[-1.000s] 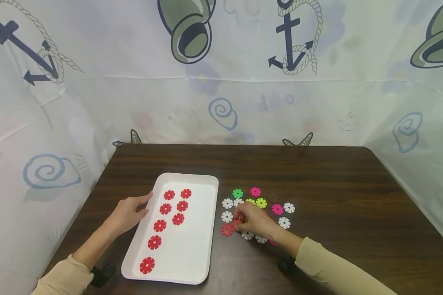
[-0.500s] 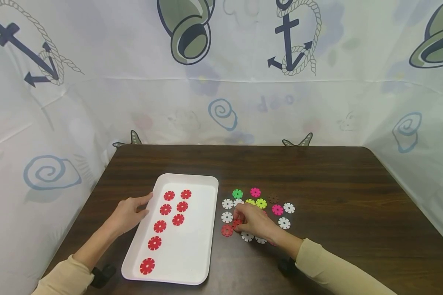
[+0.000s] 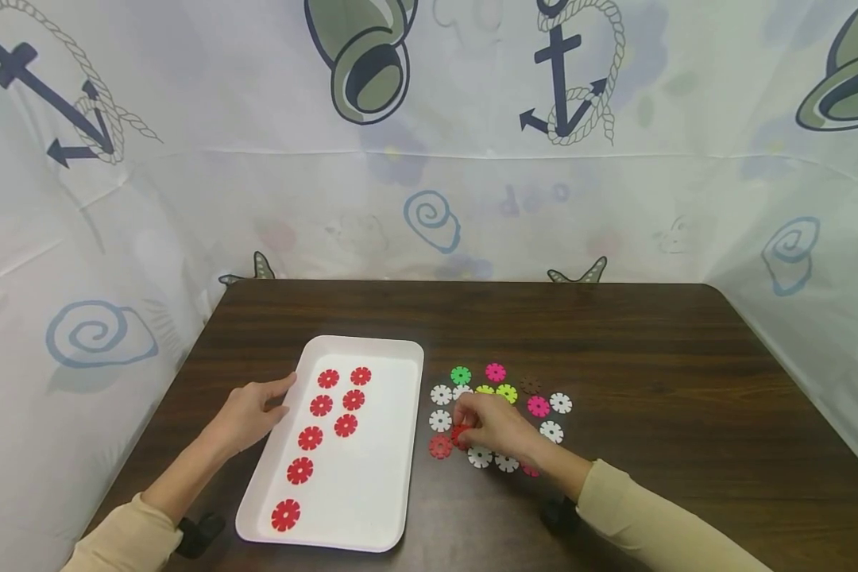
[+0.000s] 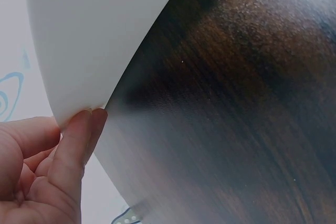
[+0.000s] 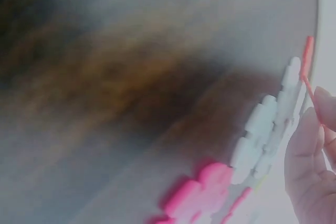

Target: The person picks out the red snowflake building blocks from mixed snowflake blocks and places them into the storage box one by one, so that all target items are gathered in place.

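Observation:
In the head view, my left hand (image 3: 245,415) holds the left rim of a white tray (image 3: 393,508) between thumb and fingers. Its fingertips (image 4: 79,124) meet the tray's edge in the left wrist view. Several red notched discs (image 3: 299,470) lie in the tray in two uneven columns. To the tray's right, my right hand (image 3: 496,429) pinches another red notched disc (image 3: 460,436) between thumb and finger. That disc stands tilted in the right wrist view, beside a second red disc (image 3: 440,447) on the table. The hand hides part of the loose pile.
Around my right hand lie loose notched discs: white (image 3: 551,431), pink (image 3: 539,406), green (image 3: 461,375), yellow (image 3: 506,394) and brown (image 3: 531,385). They rest on the dark wooden table (image 3: 651,357). A patterned curtain (image 3: 429,119) encloses its back and sides.
The red disc in my right fingers has tilted up slightly off the table, and the hand has shifted very little. My left hand and the tray stay in place.

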Motion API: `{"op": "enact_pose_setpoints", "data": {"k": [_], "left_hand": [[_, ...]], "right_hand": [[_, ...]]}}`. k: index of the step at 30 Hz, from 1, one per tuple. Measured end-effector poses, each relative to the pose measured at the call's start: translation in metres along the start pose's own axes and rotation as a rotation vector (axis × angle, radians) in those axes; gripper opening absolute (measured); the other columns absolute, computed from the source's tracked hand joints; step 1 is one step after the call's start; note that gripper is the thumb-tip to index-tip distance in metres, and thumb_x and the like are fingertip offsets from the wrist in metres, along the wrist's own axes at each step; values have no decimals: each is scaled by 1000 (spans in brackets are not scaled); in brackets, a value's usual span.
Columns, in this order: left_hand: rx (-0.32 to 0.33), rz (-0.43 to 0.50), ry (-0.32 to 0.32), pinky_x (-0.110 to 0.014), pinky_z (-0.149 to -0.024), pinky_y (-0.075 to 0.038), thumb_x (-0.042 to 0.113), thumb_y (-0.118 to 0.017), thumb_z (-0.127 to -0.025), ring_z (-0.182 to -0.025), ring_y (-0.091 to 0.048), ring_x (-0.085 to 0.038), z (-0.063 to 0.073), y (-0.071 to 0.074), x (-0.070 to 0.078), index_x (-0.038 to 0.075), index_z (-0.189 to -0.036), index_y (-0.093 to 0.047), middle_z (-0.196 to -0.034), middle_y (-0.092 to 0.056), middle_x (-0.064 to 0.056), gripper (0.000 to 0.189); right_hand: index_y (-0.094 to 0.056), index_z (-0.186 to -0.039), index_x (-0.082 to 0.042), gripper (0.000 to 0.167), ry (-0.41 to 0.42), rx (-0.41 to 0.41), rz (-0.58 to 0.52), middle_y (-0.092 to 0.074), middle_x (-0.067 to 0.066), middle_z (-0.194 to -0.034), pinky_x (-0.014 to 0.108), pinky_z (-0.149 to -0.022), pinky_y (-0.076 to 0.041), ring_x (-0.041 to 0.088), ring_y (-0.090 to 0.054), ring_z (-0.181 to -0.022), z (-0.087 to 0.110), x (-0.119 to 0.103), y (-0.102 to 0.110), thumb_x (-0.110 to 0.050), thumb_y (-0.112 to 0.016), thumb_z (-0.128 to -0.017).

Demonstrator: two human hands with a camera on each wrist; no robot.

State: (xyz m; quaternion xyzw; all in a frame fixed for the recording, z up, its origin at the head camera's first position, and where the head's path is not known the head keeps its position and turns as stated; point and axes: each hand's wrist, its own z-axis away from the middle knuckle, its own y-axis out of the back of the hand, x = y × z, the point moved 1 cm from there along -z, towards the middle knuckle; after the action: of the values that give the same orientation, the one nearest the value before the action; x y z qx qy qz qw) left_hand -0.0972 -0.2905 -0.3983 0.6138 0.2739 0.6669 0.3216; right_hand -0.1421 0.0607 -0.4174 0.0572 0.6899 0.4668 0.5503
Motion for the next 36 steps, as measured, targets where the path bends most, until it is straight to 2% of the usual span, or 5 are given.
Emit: {"op": "enact_pose_setpoints", "data": {"k": [8,13,20,24,36], "left_hand": [[2,-1,-4,-43,-72,-58,2,-63,-87,-95,-65,-42,0,1,0,-4,-140,-38,-130,-49,-33,59],[1,7,-7,-42,-71,-58,2,-63,-87,-96,-65,-42,-1,1,0,-4,-140,-38,-130,-49,-33,59],[2,1,-5,-43,-71,-58,3,-63,-87,-98,-64,-44,0,1,0,-4,-140,-38,-131,-48,-33,59],[6,-3,-6,-43,-71,-58,2,-63,-87,-97,-64,-44,-1,0,0,-4,-140,-38,-131,-48,-33,58],[6,-1,-20,-42,-70,-59,2,-63,-87,-95,-65,-43,0,1,-1,-5,-139,-39,-131,-48,-33,58]], "right_hand": [[-63,-88,-4,13,-15,37,-194,-57,2,-69,21,-53,-50,13,-52,-61,-8,-8,9,-3,-73,-79],[-63,-92,-2,16,-2,88,-290,-58,5,-71,30,-55,-56,12,-54,-59,-17,-20,12,-3,-72,-80],[-64,-92,-3,17,15,128,-306,-60,5,-71,23,-53,-52,12,-54,-57,-31,-43,3,-6,-74,-79],[-64,-91,-2,18,25,123,-323,-60,6,-70,24,-54,-54,16,-57,-57,-41,-56,-7,-7,-75,-78],[-65,-88,-5,12,42,-13,-287,-59,1,-64,17,-52,-51,14,-57,-55,-63,-84,-47,-7,-74,-80]]}}
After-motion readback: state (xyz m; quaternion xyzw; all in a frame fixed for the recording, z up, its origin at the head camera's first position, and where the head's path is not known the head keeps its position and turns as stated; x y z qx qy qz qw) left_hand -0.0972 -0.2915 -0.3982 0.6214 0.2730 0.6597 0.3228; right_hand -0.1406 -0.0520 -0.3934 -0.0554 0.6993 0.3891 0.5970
